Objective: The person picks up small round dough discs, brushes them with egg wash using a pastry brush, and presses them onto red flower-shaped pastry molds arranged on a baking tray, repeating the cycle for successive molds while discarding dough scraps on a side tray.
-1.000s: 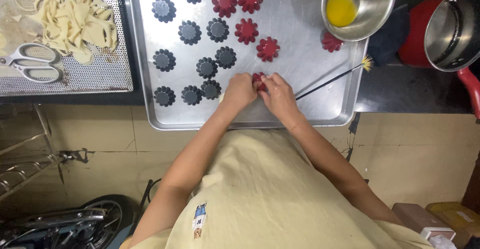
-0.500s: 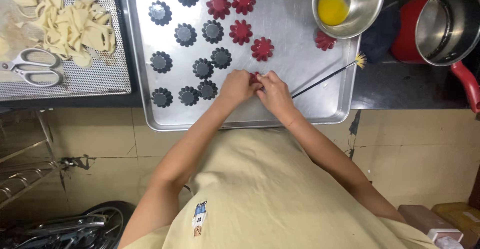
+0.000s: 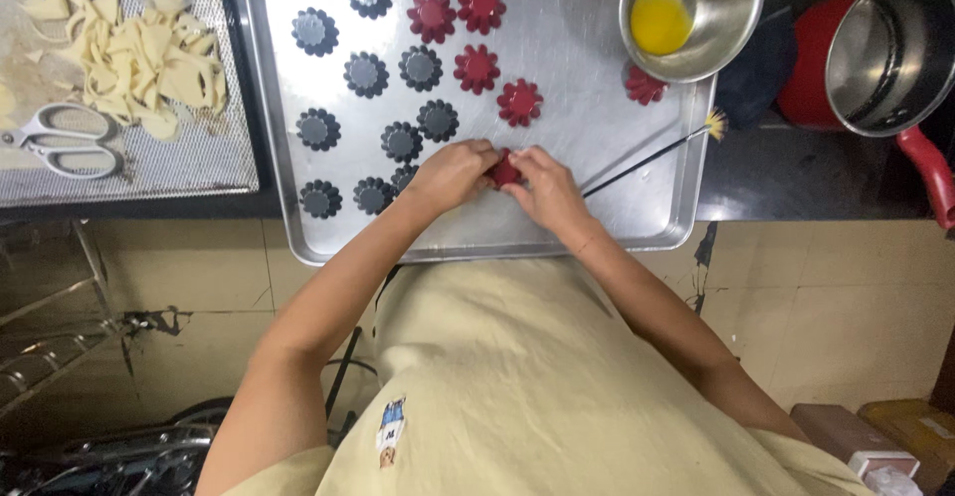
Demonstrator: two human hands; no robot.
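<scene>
My left hand [image 3: 453,173] and my right hand [image 3: 542,186] meet over the near middle of a metal baking tray [image 3: 597,68]. Both pinch one small red fluted mould [image 3: 504,171], mostly hidden by my fingers. Several dark fluted moulds [image 3: 401,141] lie in rows on the tray's left part. Several red fluted moulds [image 3: 477,66] lie toward the middle and back. A thin pastry brush [image 3: 652,156] rests on the tray to the right of my right hand.
A steel bowl with yellow egg wash [image 3: 686,13] sits on the tray's back right corner. A red-handled saucepan [image 3: 880,53] stands further right. Left of the tray, a perforated sheet [image 3: 199,173] holds dough scraps [image 3: 139,58] and scissors [image 3: 60,143].
Both hands stay closed on the red mould at the same spot on the tray. Only the camera view shifts slightly.
</scene>
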